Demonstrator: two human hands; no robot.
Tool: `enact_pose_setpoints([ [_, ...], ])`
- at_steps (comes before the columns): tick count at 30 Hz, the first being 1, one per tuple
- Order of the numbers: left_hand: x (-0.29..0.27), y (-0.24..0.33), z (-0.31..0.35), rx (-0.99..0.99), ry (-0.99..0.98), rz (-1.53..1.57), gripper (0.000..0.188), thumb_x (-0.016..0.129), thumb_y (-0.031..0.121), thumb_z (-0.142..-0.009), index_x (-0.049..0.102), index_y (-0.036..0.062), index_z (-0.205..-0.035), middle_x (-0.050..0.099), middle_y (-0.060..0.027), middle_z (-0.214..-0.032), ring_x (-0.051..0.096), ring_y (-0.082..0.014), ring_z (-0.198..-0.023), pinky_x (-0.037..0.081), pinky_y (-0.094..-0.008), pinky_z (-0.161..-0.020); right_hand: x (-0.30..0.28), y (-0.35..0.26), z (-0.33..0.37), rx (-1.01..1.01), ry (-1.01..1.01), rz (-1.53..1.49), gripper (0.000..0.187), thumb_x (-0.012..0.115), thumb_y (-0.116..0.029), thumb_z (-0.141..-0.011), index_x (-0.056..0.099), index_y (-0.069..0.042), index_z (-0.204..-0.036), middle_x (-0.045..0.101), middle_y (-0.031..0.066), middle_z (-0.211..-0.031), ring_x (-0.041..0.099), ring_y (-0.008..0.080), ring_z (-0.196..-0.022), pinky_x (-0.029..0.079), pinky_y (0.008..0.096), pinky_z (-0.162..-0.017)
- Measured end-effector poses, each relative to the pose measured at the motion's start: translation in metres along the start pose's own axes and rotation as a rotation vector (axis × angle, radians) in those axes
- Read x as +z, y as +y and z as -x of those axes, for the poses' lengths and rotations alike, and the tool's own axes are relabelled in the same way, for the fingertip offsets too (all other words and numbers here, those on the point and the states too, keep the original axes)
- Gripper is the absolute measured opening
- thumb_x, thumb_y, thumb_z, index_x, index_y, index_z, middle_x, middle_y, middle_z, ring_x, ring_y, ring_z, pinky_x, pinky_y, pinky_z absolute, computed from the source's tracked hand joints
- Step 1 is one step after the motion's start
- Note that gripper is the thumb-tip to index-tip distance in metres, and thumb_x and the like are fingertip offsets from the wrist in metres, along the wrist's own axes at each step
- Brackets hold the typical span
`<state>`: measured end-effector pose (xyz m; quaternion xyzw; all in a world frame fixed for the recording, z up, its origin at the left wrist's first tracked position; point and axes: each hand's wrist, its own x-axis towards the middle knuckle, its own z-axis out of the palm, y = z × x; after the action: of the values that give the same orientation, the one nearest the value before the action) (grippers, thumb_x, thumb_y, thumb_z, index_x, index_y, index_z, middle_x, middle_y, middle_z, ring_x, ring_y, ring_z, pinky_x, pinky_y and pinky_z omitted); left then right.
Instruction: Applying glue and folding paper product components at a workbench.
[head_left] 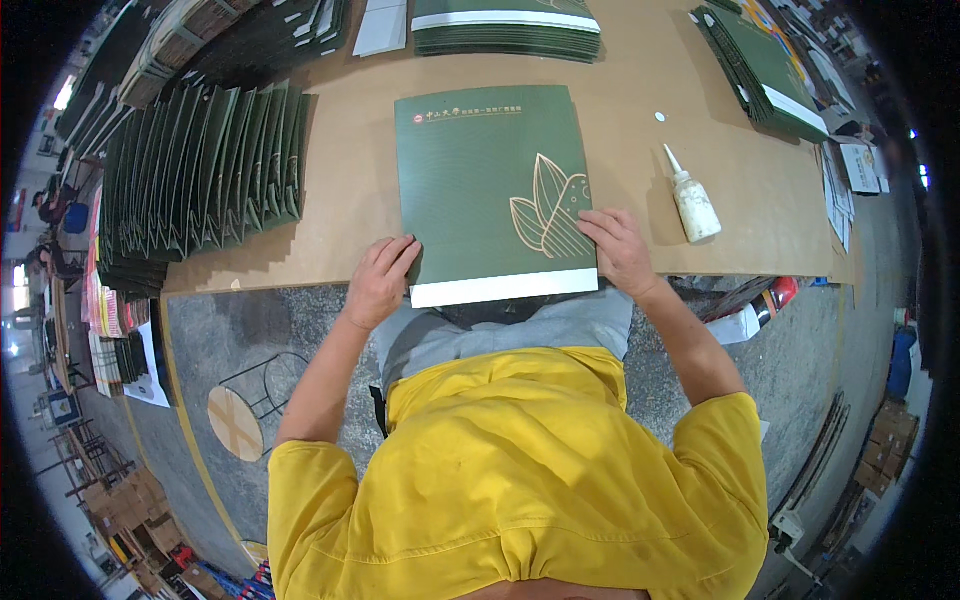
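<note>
Upper frame: brown tabletop (350, 150); lower left: grey floor (220, 330). We find left hand (383, 278) and right hand (620, 250) holding a green bag (480, 190), undersides hidden.

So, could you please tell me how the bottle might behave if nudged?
The bottle would probably roll, as its round body appears to lie sideways. Its tapering nozzle might make it swerve rather than run straight.

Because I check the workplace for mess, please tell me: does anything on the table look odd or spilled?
A small white spot lies alone on the brown table, near the squeeze bottle. It looks stray there; I cannot tell whether it is a spilled drop or a scrap.
</note>
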<state>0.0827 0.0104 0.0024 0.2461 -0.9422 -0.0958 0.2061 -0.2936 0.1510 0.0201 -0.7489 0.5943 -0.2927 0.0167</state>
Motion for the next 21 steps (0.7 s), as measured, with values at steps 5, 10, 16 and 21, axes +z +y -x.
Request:
enact_pose_setpoints([
  [5,-0.028,0.004,-0.014,0.117,-0.077,-0.017,0.045,0.061,0.000,-0.070,0.059,0.0061,-0.115,0.057,-0.0098,-0.120,0.052,-0.0291,-0.110,0.045,-0.0400,-0.093,-0.033,-0.011,-0.013,-0.196,-0.188,0.111,0.044,0.056,-0.002,-0.071,0.060,-0.008,-0.115,0.059,0.0063,-0.119,0.051,0.0289,-0.107,0.041,0.0402,-0.090],
  [10,-0.007,-0.005,-0.008,-0.043,-0.030,0.186,0.039,0.062,0.001,-0.072,0.062,0.0083,-0.110,0.061,-0.0047,-0.117,0.054,-0.0271,-0.107,0.046,-0.0390,-0.091,-0.016,0.001,0.009,-0.046,-0.168,-0.002,0.042,0.055,-0.002,-0.071,0.061,-0.010,-0.112,0.059,0.0039,-0.123,0.052,0.0279,-0.101,0.042,0.0384,-0.087],
  [16,-0.017,0.015,-0.014,0.035,0.010,-0.051,0.039,0.061,0.001,-0.069,0.061,0.0049,-0.108,0.058,-0.0067,-0.107,0.052,-0.0276,-0.105,0.044,-0.0396,-0.090,-0.017,-0.008,0.004,-0.121,-0.127,0.020,0.039,0.054,0.003,-0.068,0.062,-0.004,-0.105,0.060,0.0081,-0.108,0.053,0.0283,-0.090,0.044,0.0372,-0.082],
  [21,-0.017,0.025,-0.013,-0.024,-0.045,-0.116,0.039,0.057,0.003,-0.070,0.059,0.0005,-0.109,0.053,-0.0106,-0.103,0.047,-0.0299,-0.106,0.040,-0.0429,-0.091,-0.017,-0.010,-0.002,-0.136,-0.155,0.004,0.034,0.053,0.004,-0.068,0.062,-0.002,-0.100,0.058,0.0100,-0.098,0.053,0.0286,-0.088,0.046,0.0365,-0.077],
])
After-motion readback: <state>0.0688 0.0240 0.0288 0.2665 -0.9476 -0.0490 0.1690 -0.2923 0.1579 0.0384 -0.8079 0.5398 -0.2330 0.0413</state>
